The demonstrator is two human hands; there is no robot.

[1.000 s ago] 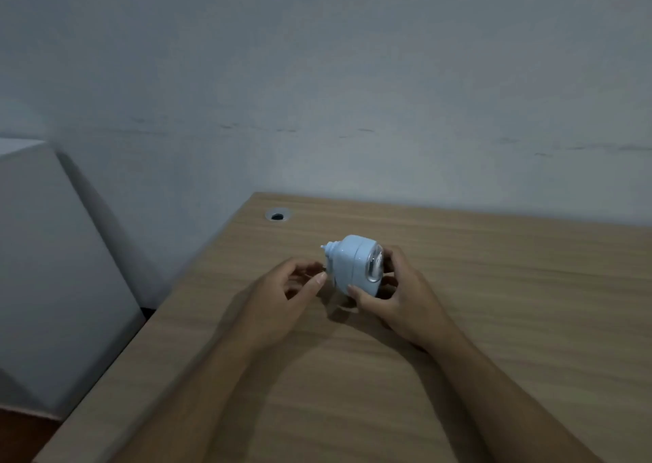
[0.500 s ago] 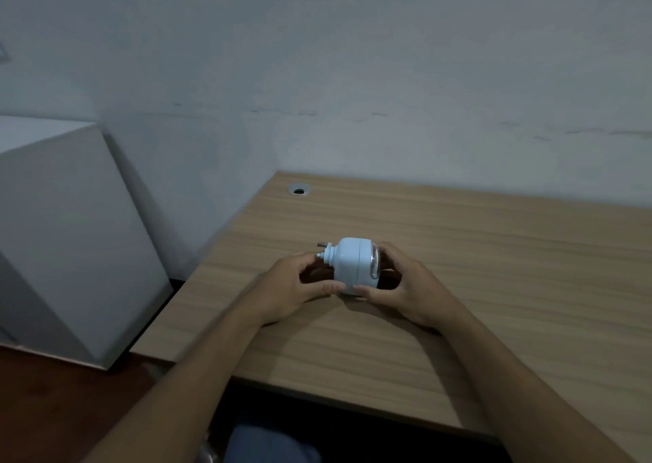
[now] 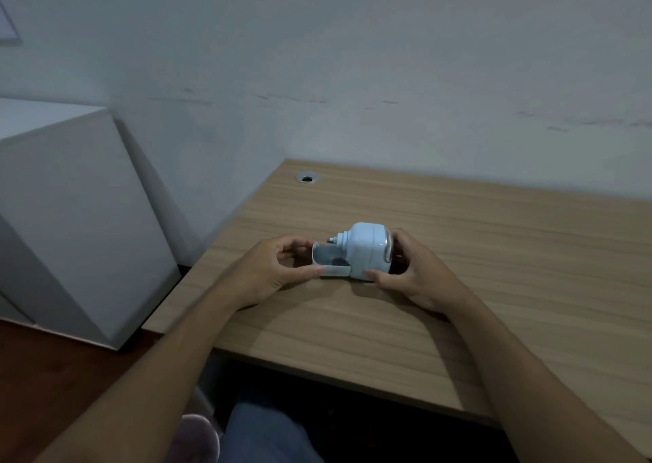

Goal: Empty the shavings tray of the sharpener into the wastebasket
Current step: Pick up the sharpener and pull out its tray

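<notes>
A pale blue sharpener (image 3: 365,247) stands on the wooden desk (image 3: 458,286). My right hand (image 3: 412,272) grips its body from the right side. Its shavings tray (image 3: 330,259) sticks out part-way to the left, with dark shavings visible inside. My left hand (image 3: 275,268) pinches the tray's outer end between thumb and fingers. No wastebasket is in view.
A white cabinet (image 3: 70,208) stands left of the desk, with a gap of dark floor between. A round cable hole (image 3: 308,177) sits at the desk's back left corner. The wall runs right behind the desk. My knee in blue cloth (image 3: 261,434) shows under the front edge.
My left hand closed on the tray and drew it part-way out of the sharpener to the left. My head pulled back, so the desk's front edge came into view.
</notes>
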